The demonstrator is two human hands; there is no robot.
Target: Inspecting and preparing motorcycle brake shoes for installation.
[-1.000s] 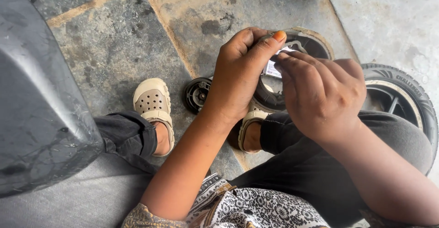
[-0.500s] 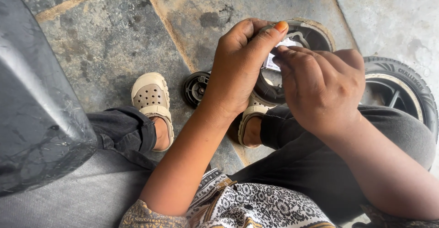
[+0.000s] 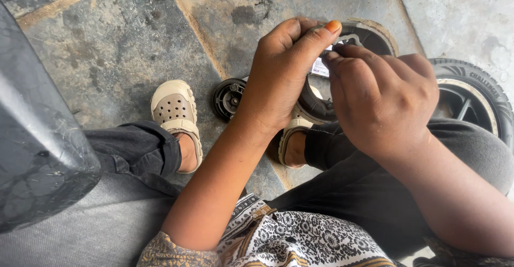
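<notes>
My left hand (image 3: 286,71) and my right hand (image 3: 383,96) meet above my knees, both pinching one small white packet or label (image 3: 320,67), most of which is hidden between the fingers. The left thumb and forefinger press on its top edge; the right fingers curl over it from the right. Directly below the hands a small black wheel (image 3: 356,37) lies on the stone floor.
A small black round hub part (image 3: 227,98) lies on the floor beside my beige perforated clog (image 3: 174,109). A larger tyre with a spoked rim (image 3: 471,93) lies at the right. A dark plastic-wrapped bulk (image 3: 37,149) fills the left edge.
Both hands have stayed together on the white piece with only slight finger shifts; the view has drifted a little, so the hands sit slightly higher and closer.
</notes>
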